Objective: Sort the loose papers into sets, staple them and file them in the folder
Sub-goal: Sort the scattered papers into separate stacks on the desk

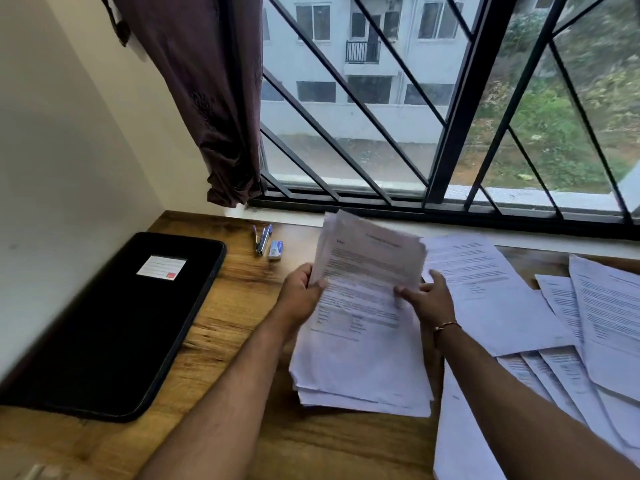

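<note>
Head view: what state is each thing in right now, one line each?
Folder: closed, flat on desk.
Stapler: lying on desk, untouched.
Staple box: beside stapler, untouched.
Held stack: tilted up between both hands.
Loose papers: spread overlapping at right.
Left hand: grips stack's left edge.
Right hand: pinches stack's right edge.

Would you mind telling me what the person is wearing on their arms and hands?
No sleeves are in view, and the left hand and right hand are ungloved. A thin reddish-gold bracelet sits on the right wrist; nothing shows on the left wrist.
</note>
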